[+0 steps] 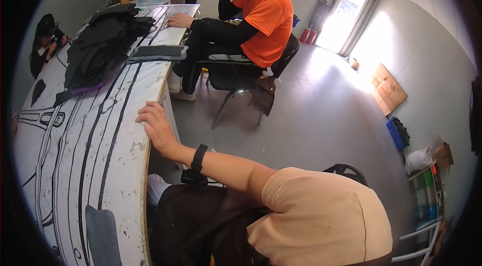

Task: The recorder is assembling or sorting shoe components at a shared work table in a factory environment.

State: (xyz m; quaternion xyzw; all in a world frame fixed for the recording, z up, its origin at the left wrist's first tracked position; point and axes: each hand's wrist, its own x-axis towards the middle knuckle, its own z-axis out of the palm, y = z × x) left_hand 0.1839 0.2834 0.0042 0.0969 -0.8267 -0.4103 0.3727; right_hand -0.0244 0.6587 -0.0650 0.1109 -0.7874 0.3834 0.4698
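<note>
My right hand (159, 128) rests on the edge of the white table (128, 165), with its fingers stretched over the top and nothing held in them. A black band circles that wrist. Nearest to me on the tabletop lies a flat dark grey pad (103, 236), well apart from the hand. Farther along, beyond my fingers, sits another grey pad (158, 53) with a light border. A heap of black fabric pieces (98, 45) covers the table to the far left of the hand, with one small black piece (38, 91) beside it. My left hand is out of the picture.
A person in an orange shirt (268, 20) sits on a black chair (288, 55) along the same table edge. Another person (45, 45) sits across the table. By the right wall stand a cardboard sheet (389, 87), a blue crate (396, 134) and a shelf (427, 195).
</note>
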